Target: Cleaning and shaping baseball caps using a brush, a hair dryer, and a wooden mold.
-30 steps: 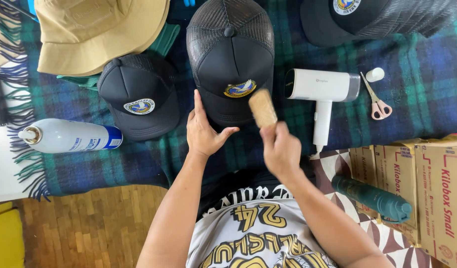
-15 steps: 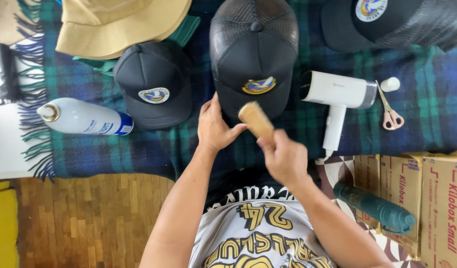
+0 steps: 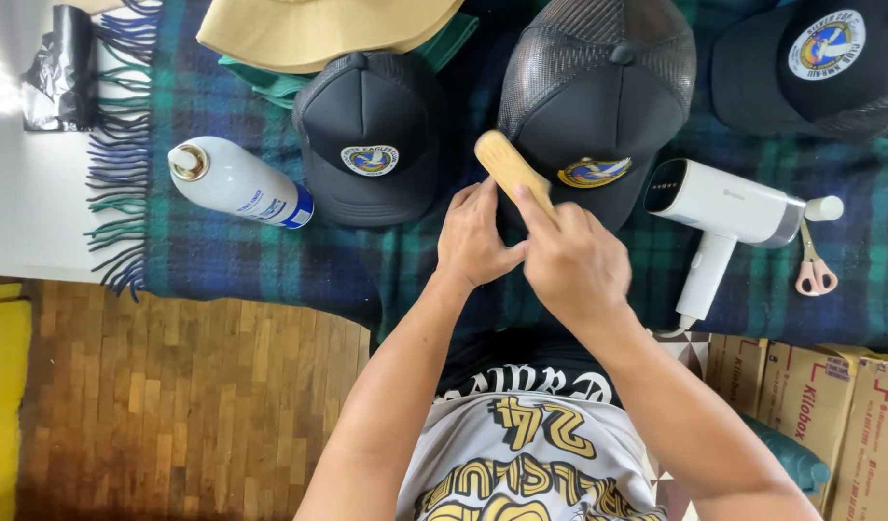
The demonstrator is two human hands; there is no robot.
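Beside right hand (image 3: 574, 265) with brush (image 3: 510, 172): steamer (image 3: 724, 207), scissors (image 3: 813, 265).

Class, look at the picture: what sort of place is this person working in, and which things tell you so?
Probably a home floor used for cap cleaning: a plaid blanket spread over wood parquet, several caps laid out, with a spray can, handheld steamer and cardboard boxes beside them.

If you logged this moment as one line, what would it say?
right hand: grips wooden brush | left hand: on black mesh cap's brim | beside: white hair dryer, spray can
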